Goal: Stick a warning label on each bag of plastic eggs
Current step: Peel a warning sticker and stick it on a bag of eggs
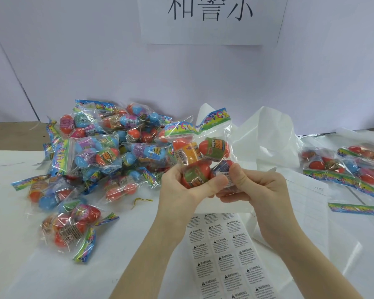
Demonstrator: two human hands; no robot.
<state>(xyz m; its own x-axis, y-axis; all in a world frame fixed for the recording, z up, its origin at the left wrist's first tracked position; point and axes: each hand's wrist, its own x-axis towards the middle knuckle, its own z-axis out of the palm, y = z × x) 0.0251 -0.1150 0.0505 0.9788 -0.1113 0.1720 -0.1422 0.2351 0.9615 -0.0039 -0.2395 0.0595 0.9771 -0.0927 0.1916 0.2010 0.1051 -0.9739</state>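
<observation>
I'm looking down at both hands raised over the white table (138, 244), and between them is a clear plastic bag of orange eggs with a rainbow-printed header strip (200, 147), held up off the surface near the middle of the view. My left hand (181, 188) cups the bag from underneath, its thumb laid across the front of a green-wrapped orange egg, fingers curled round the bottom of the pack. My right hand (253, 188) comes in from the other side, thumb and fingers closed on the bag's lower right corner, and right at that thumb I can see a small white warning label (226, 175) against the plastic; whether it is fully stuck down I cannot tell. Directly below the hands lies a white sheet of printed warning labels (227, 255), flat on the table in rows. Off to the left sits a big loose pile of bagged blue and orange plastic eggs (99, 152), well apart from the held one. Far right, a smaller group of the same egg bags (350, 167) lies near the table edge. Behind the hands there is crumpled white wrapping sheet (266, 143), and on the wall a white paper sign with large black characters (212, 18).
</observation>
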